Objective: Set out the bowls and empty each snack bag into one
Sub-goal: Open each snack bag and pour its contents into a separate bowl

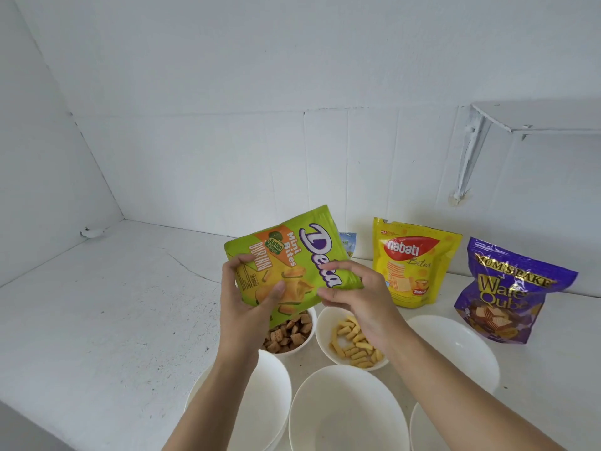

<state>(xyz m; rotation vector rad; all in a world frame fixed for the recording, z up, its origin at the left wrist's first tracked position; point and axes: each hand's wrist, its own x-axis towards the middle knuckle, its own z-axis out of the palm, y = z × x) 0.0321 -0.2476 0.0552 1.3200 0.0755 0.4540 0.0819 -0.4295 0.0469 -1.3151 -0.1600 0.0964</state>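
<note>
Green Deka bag [292, 258] is up in the air, tilted, held by both hands over the back-left bowl [307, 345]. Left hand [242, 301] grips its lower left edge, thumb across the front, fingers curled behind. Right hand [357, 294] pinches the bag's lower right corner w/ thumb + forefinger; other fingers loosely curled. Can't tell if the bag is open, its lower end sits behind the hands.

Back-left bowl holds brown square snacks [289, 336], partly hidden by left wrist. Bowl next to it on the right [323, 323] holds yellow stick snacks [353, 343]. Other bowls are empty: front left [273, 395], front centre [348, 415], right [455, 346], plus one cut off at bottom right [419, 431].

Yellow Nabati bag [413, 262] stands upright near the back wall, right of the hands. Purple wafer cube bag [507, 288] stands further right, apart from it. Small blue packet [348, 240] peeks out behind the Deka bag, mostly hidden.

All on a white counter [113, 304]. White wall shelf [536, 118] w/ bracket, upper right.
</note>
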